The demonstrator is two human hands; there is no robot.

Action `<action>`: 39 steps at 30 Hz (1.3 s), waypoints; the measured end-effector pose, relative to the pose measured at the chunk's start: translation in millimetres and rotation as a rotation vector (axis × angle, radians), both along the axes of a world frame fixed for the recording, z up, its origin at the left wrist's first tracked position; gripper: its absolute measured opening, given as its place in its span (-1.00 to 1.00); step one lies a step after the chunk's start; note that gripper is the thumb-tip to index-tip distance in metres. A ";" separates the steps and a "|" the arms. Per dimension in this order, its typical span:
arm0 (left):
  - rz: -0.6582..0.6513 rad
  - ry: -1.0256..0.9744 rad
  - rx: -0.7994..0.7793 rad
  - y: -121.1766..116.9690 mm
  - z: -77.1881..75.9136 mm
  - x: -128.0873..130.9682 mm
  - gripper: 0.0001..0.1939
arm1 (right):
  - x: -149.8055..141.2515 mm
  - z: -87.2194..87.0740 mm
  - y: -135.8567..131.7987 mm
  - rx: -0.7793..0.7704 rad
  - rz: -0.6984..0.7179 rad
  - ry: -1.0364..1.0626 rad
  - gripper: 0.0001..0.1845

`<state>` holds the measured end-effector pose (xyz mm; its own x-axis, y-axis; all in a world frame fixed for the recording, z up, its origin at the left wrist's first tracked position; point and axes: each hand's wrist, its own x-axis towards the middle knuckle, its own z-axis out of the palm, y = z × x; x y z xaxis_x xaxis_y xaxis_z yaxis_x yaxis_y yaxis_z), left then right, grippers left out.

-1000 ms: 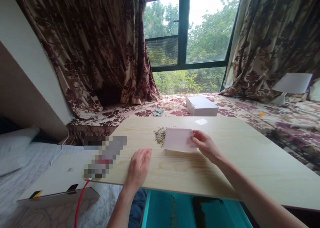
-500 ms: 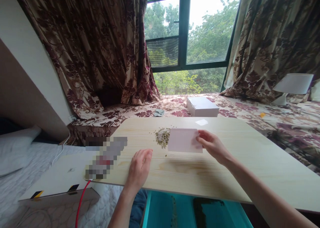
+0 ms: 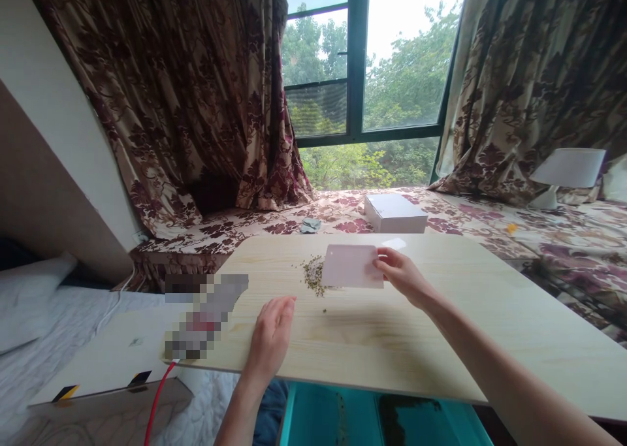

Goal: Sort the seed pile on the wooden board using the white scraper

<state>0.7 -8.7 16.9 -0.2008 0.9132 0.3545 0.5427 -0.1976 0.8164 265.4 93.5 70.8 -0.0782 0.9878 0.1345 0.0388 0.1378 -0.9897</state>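
Note:
Between the thumb and fingers of my right hand [image 3: 398, 270] is the right edge of a thin white rectangular card [image 3: 350, 266], perhaps a plastic scraper. The card is tilted above the table and hides the right part of a small pile [image 3: 312, 276] of greenish bean-like grains mixed with white ones. One stray grain lies in front of the pile. My left hand [image 3: 272, 328] rests on the table left of and nearer than the pile, fingers loosely extended and close together, holding nothing.
The pale wooden table [image 3: 392, 348] stands over a teal divided bin [image 3: 360, 420] with dark matter in its right section. A blurred-out item [image 3: 208, 318] lies at the table's left, a red cord [image 3: 155, 400] hanging from it. A white box [image 3: 396, 214] sits beyond the table.
My right hand has moved the card leftward and slightly up, further over the pile. My left hand stays in about the same spot on the table. The view has shifted slightly.

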 end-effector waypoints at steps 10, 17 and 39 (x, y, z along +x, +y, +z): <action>0.268 -0.677 0.166 -6.9 4.8 -24.7 -0.58 | -89.3 18.1 -4.9 -0.044 0.384 -0.267 -0.87; 0.285 -0.852 0.206 -11.8 19.1 -24.2 -0.61 | -110.2 18.0 -6.5 -0.051 0.463 -0.475 -0.86; 0.086 -0.711 0.021 -2.1 14.9 -0.8 -0.54 | -16.8 23.0 -31.2 -0.204 0.535 -0.610 -0.85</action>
